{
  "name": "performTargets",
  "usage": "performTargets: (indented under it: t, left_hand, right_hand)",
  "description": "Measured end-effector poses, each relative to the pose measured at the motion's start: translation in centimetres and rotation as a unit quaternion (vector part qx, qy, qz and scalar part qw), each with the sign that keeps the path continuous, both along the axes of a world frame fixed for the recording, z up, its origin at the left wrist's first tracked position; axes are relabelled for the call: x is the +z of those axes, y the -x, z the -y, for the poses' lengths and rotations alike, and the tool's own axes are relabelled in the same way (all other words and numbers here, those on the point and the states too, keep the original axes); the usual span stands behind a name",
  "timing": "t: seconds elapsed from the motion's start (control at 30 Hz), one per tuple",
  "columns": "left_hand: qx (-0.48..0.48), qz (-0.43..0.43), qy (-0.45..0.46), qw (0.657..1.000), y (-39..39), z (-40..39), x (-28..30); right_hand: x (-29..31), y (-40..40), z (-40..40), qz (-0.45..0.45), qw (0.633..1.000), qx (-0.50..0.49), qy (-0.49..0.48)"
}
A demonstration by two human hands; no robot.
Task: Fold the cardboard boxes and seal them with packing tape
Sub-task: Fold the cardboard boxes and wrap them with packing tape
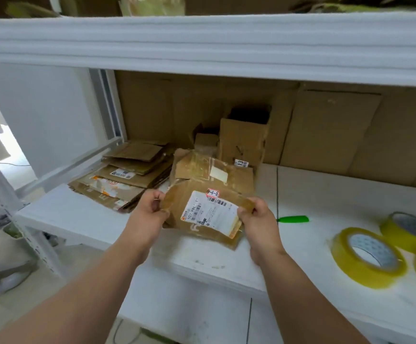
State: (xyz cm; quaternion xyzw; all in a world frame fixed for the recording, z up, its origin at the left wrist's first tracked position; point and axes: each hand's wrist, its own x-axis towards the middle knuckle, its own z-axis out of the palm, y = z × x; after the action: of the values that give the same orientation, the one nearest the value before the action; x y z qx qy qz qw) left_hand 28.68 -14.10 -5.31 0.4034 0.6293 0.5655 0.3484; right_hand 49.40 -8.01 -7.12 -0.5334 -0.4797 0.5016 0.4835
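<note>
Both hands hold one flattened cardboard box (205,214) just above the bench (301,256): left hand (152,207) fingers pinch its left edge, right hand (254,217) fingers pinch its right. Opening it seems the step; next, push the edges inward. Left of the fingers, one flat stack (125,175); right, three tape rolls (368,256).

White bench (301,256), surface scuffed, dark seam lines across top. White shelf (202,45) overhead, spanning full width. Brown cardboard sheets (338,135) lining rear wall behind bench. White perforated metal upright (0,180) at left. Pale floor (8,155) beyond, brightly daylit.
</note>
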Motion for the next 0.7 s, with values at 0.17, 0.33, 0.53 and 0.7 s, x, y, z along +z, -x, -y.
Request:
performTargets:
  t: [0.17, 0.33, 0.53, 0.7]
  left_hand:
    - [0.067, -0.202, -0.01, 0.977, -4.5, 0.7, -0.2]
    - [0.017, -0.454, -0.099, 0.885, -8.8, 0.3, 2.4]
    - [-0.126, -0.35, -0.052, 0.927, -11.5, -0.9, 3.7]
    - [-0.117, -0.238, -0.056, 0.963, -10.4, -0.4, 1.7]
  right_hand:
    - [1.7, -4.9, 2.2, 0.127, 0.986, -0.012, -0.108]
    - [3.1, -7.6, 3.4, 0.264, 0.939, -0.007, -0.22]
    - [3.8, -8.2, 4.1, 0.32, 0.88, 0.033, -0.349]
    - [3.3, -8.2, 3.8, 0.274, 0.907, -0.071, -0.312]
